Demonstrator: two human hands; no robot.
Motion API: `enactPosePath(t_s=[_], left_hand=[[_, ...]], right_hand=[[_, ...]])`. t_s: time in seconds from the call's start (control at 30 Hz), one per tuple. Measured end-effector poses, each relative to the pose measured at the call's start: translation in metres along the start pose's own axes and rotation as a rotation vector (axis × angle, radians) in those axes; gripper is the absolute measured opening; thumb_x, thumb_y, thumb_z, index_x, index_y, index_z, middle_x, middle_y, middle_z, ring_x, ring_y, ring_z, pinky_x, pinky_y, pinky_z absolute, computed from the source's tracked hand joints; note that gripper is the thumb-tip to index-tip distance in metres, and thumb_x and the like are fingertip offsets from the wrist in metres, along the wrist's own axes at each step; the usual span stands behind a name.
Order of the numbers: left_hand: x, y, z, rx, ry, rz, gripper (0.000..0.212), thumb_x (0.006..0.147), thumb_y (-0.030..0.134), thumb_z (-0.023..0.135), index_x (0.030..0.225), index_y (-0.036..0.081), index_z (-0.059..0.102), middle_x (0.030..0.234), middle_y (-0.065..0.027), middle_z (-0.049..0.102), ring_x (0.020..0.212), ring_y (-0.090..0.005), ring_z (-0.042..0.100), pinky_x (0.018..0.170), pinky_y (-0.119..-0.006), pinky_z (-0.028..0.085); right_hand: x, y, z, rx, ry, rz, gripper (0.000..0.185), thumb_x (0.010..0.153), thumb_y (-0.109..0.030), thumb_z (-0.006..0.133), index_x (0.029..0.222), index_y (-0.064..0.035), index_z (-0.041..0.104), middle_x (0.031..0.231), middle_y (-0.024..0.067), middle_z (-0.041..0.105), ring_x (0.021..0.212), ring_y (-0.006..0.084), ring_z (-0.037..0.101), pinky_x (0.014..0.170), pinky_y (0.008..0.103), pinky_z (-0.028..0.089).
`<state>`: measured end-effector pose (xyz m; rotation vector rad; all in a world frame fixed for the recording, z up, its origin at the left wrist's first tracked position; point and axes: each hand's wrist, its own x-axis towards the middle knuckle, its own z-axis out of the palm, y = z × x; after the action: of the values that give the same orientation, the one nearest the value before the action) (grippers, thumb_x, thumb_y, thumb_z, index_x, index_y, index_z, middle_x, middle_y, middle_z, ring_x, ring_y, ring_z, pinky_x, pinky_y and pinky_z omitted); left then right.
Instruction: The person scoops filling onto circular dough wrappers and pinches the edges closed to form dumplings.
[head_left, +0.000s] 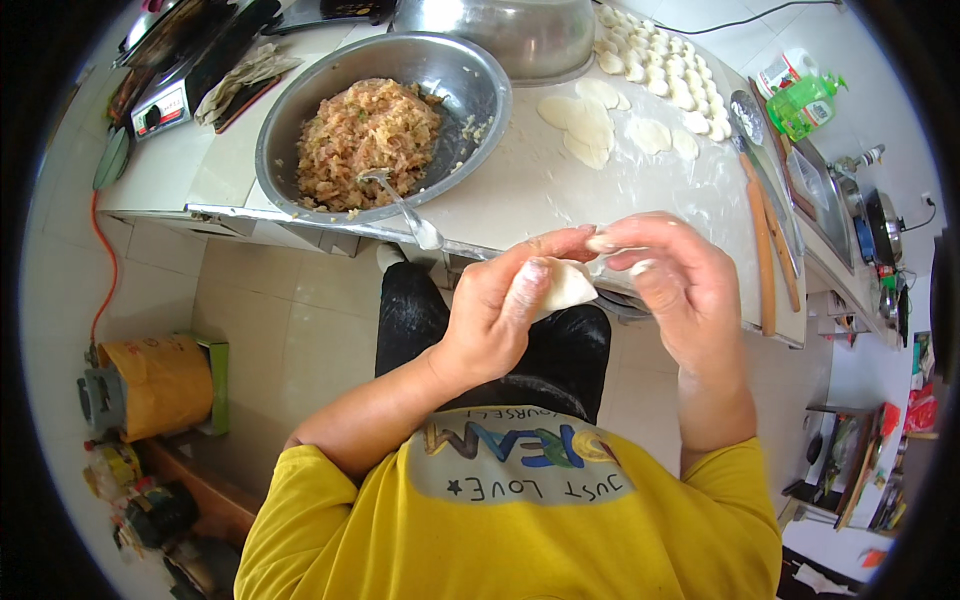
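Observation:
My left hand (491, 307) holds a folded dough dumpling (570, 286) between thumb and fingers, in front of the counter's edge. Close on its right is my right hand (686, 281), with thumb and fingers apart; its fingertips meet those of the left hand above the dumpling. Flour whitens the fingertips of both hands. Ahead on the left stands a wide metal bowl (480, 120) of minced filling (367, 139). A spoon (409, 206) leans in it, its handle over the near rim. Flat round dough wrappers (581, 124) lie overlapping on the floured counter (517, 191).
Rows of finished dumplings (664, 64) lie at the back right, beside an upturned metal basin (499, 34). Wooden rolling pins (759, 247) rest along the right edge. Farther right are a green pump bottle (802, 109) and a sink (829, 202). A stove (161, 109) is at left.

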<state>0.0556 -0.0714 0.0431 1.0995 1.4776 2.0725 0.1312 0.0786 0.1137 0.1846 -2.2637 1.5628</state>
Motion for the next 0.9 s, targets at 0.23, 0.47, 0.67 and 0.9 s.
enactPosePath(t_s=[0.23, 0.47, 0.67, 0.9], left_hand=[[-0.003, -0.002, 0.003, -0.245, 0.054, 0.04, 0.05, 0.095, 0.032, 0.03, 0.121, -0.009, 0.041, 0.124, -0.0224, 0.046, 0.11, -0.0265, 0.05, 0.095, -0.037, 0.036], [-0.005, -0.006, 0.002, -0.151, 0.017, 0.124, 0.05, 0.095, 0.033, 0.031, 0.123, -0.007, 0.04, 0.126, -0.0228, 0.043, 0.117, -0.0294, 0.043, 0.098, -0.039, 0.033], [-0.006, -0.005, 0.004, -0.103, 0.005, 0.157, 0.041, 0.095, 0.023, 0.03, 0.12, -0.005, 0.047, 0.123, -0.0184, 0.049, 0.118, -0.0288, 0.043, 0.1, -0.035, 0.03], [-0.004, -0.003, 0.007, -0.146, 0.01, 0.203, 0.04, 0.094, 0.022, 0.031, 0.12, -0.005, 0.047, 0.125, -0.0198, 0.047, 0.12, -0.0305, 0.041, 0.1, -0.037, 0.03]], right_hand=[[-0.016, 0.024, 0.021, 0.229, 0.029, 0.11, 0.024, 0.078, -0.005, 0.065, 0.098, 0.0029, 0.056, 0.093, 0.0085, 0.056, 0.078, 0.0139, 0.059, 0.064, 0.0234, 0.05], [-0.017, 0.019, 0.024, 0.118, 0.072, 0.139, 0.015, 0.076, -0.003, 0.065, 0.089, 0.0014, 0.059, 0.084, 0.0062, 0.059, 0.071, 0.0112, 0.058, 0.061, 0.0224, 0.049], [-0.017, 0.021, 0.023, -0.142, 0.075, -0.102, 0.01, 0.078, -0.004, 0.064, 0.086, 0.0004, 0.059, 0.085, 0.0064, 0.06, 0.07, 0.0097, 0.057, 0.059, 0.0218, 0.046], [-0.017, 0.021, 0.029, 0.219, 0.091, 0.07, 0.013, 0.078, -0.007, 0.064, 0.088, 0.0005, 0.058, 0.079, 0.0047, 0.056, 0.063, 0.0088, 0.05, 0.056, 0.0206, 0.041]])
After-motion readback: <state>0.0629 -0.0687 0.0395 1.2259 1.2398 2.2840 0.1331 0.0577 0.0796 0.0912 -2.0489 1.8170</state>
